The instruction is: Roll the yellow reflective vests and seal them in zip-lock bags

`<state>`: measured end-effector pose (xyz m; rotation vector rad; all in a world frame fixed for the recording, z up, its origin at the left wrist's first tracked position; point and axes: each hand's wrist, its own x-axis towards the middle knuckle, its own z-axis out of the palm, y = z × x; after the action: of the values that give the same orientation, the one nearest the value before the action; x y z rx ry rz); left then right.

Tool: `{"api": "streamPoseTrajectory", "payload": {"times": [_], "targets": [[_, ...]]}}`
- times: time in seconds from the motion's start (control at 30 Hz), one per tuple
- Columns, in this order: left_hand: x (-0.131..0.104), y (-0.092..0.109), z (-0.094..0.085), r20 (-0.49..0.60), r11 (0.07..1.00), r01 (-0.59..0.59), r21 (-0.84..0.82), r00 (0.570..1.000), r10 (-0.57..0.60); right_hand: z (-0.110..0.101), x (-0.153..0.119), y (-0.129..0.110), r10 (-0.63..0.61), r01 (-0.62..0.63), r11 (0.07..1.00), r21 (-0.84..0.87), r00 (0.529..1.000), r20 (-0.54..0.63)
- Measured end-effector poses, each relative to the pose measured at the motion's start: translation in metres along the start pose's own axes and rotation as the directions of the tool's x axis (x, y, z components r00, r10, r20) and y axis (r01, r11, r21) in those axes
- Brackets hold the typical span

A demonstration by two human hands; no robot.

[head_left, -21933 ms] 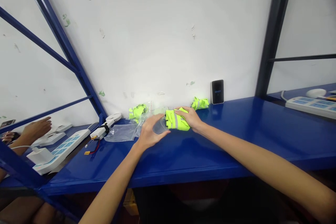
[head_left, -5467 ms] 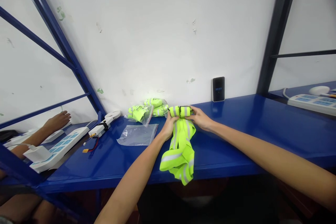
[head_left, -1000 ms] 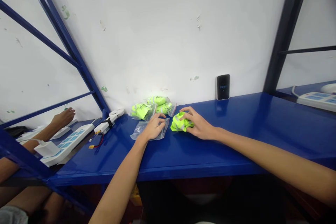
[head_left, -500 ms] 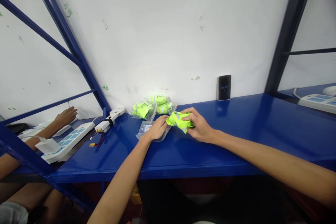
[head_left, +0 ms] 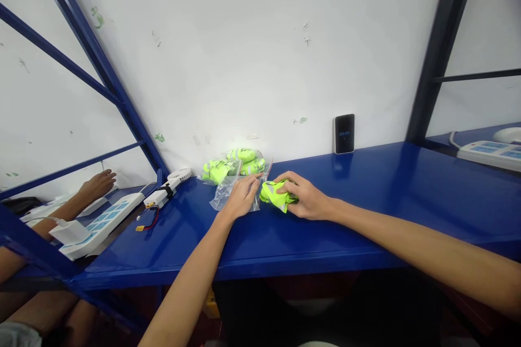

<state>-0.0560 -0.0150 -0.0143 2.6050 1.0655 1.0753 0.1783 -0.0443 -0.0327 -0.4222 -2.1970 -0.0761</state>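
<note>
My right hand is wrapped round a folded neon yellow cloth with grey strips, low over the blue tabletop. Just left of the cloth, my left hand lies on a clear plastic bag. Its fingers point toward the bag's right edge, and whether they pinch the plastic is too small to tell. Behind the hands, by the wall, several neon yellow bundles in clear bags rest in a group.
A small display leans on the wall. At the left are a white fan, a battery pack with wires and a power strip. Beyond the blue frame another person's hand shows. Another power strip lies far right.
The neon cloth in my right hand has come down slightly and sits apart from my left fingers. More of the clear bag shows, spread around my left hand. The view has shifted a little.
</note>
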Motion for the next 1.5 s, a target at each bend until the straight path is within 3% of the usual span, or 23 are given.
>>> {"api": "streamPoseTrajectory", "payload": {"times": [0.13,0.27,0.47,0.63,0.73,0.83,0.97,1.13,1.37,1.5], "targets": [[0.000,0.004,0.001,0.059,0.999,0.008,0.052,0.998,-0.011,-0.002,0.001,0.003,-0.016,0.017,1.000,0.003,0.988,-0.153],[0.001,0.007,0.004,0.021,0.997,0.068,0.020,0.997,-0.068,-0.004,0.001,0.004,-0.026,0.028,1.000,0.009,0.979,-0.203],[0.003,0.016,0.005,-0.067,0.985,0.072,-0.154,0.994,-0.084,-0.001,0.001,-0.006,-0.147,0.146,0.988,-0.041,0.989,-0.021],[0.002,0.022,0.011,0.014,0.963,0.081,-0.257,0.997,-0.080,-0.001,0.002,-0.011,-0.204,0.205,0.979,-0.015,0.979,0.010],[0.002,0.024,0.011,0.057,0.952,0.108,-0.287,0.994,-0.096,-0.003,0.003,-0.013,-0.150,0.148,0.987,0.065,0.988,0.029],[0.003,0.026,0.009,0.055,0.949,0.054,-0.311,0.998,-0.038,-0.004,0.003,-0.013,-0.092,0.087,0.991,0.102,0.995,0.045],[0.002,0.026,0.007,0.036,0.965,-0.032,-0.262,0.998,0.043,0.001,0.001,-0.011,-0.066,0.063,0.997,0.038,0.994,0.091],[0.000,0.027,0.006,0.020,0.980,-0.046,-0.194,0.999,0.050,0.002,0.000,-0.011,-0.067,0.072,0.997,-0.029,0.987,0.146],[-0.001,0.030,0.007,-0.052,0.992,-0.082,-0.093,0.996,0.077,0.003,0.000,-0.010,0.107,-0.115,0.989,0.089,0.990,0.090],[-0.003,0.028,0.001,-0.109,0.995,-0.102,0.014,0.989,0.103,0.001,0.002,-0.004,0.262,-0.253,0.956,0.147,0.964,-0.039]]}}
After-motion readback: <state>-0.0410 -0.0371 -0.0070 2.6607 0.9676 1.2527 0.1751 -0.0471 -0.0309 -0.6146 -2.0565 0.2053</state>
